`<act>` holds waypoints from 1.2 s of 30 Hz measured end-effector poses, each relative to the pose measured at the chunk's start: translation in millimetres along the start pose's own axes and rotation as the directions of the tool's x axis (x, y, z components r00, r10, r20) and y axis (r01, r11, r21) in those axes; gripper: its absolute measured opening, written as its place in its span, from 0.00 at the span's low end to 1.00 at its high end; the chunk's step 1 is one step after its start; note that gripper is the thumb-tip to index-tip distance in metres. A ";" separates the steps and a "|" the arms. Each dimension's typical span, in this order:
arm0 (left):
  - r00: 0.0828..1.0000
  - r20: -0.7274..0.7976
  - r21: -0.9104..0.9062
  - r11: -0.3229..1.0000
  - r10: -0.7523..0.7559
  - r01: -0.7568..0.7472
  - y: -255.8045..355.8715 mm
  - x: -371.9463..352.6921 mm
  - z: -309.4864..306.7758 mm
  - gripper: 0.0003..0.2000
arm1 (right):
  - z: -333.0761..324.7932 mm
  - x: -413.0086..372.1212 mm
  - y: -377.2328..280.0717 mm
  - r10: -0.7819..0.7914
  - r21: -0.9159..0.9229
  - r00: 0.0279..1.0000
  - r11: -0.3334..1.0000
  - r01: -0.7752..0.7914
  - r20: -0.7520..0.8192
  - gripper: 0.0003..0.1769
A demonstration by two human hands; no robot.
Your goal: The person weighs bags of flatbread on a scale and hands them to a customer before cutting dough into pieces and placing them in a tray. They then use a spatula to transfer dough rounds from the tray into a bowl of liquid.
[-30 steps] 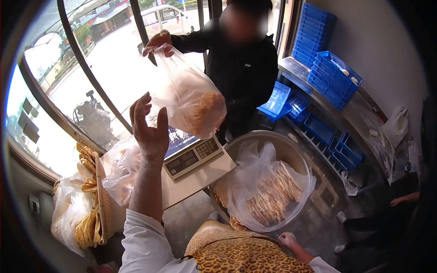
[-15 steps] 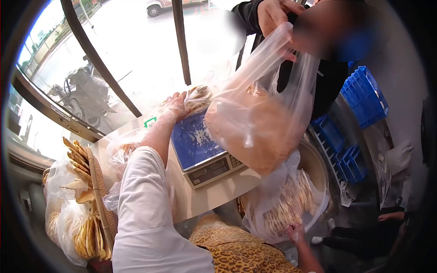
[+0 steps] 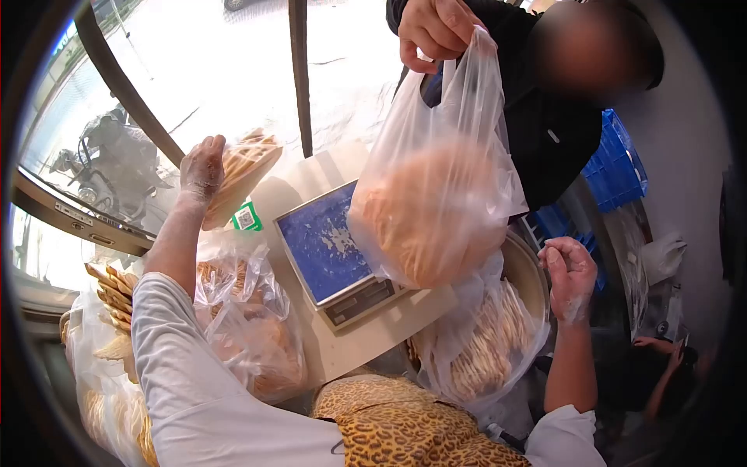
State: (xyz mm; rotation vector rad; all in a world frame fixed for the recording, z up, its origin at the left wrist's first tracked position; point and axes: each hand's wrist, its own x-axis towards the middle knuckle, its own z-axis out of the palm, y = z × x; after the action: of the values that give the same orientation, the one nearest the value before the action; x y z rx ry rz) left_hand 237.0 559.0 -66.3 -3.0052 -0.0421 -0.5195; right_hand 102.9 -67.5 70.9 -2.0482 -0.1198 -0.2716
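Observation:
My left hand (image 3: 204, 167) is closed on a clear bag of flat strips (image 3: 250, 167), held up to the left of the scale. My right hand (image 3: 569, 274), dusted with white powder, is raised at the right with its fingers curled in; I see nothing in them. Between my hands is a scale (image 3: 323, 245) with a blue, flour-marked top. Another person's hand (image 3: 440, 35) holds up a plastic bag of round flatbreads (image 3: 436, 214), which hides the scale's right part. Below it, a bag of pale strips (image 3: 482, 350) lies in a round basin (image 3: 531, 268).
Bags of bread-like food (image 3: 249, 327) lie on the table (image 3: 342, 342) left of the scale. A basket with flatbreads (image 3: 117, 300) stands at the far left. A green code card (image 3: 247, 218) is behind the scale. Blue crates (image 3: 615, 167) stand at right, beyond the other person.
My left hand has lifted the bag of strips from behind the scale and moved it left. My right hand has risen from the strips in the basin. The other person's bag shifted slightly left.

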 end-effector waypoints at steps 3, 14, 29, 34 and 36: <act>0.978 0.203 0.026 0.998 0.055 -0.062 -3.0 -50.3 16.5 0.07 | 26.6 10.8 -12.5 0.003 0.001 0.996 1.000 -0.003 0.085 0.05; 0.699 0.685 -0.005 0.957 -0.207 0.289 -8.3 -50.0 31.7 0.30 | 99.0 125.8 -27.3 -0.254 -0.255 0.961 0.927 0.274 0.107 0.43; 0.887 0.303 -0.682 -0.571 0.350 0.458 224.0 46.7 -22.5 0.30 | 186.4 -9.5 -21.1 0.295 0.600 0.955 0.759 -0.255 0.032 0.52; 0.898 0.223 -0.710 -0.568 0.380 0.416 211.0 14.4 -7.5 0.28 | 188.4 3.5 -21.9 0.161 0.786 0.979 0.586 -0.196 0.124 0.49; 0.904 0.229 -0.708 -0.575 0.362 0.410 197.5 -6.2 -6.3 0.27 | 188.2 4.2 -21.6 0.090 0.801 0.981 0.567 -0.190 0.169 0.46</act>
State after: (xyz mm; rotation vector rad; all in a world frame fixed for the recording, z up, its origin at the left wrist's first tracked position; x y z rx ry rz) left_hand 237.4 361.8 -79.3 -4.9221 1.0952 1.3562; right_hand 129.2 108.3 5.2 -1.1125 -0.1186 0.0215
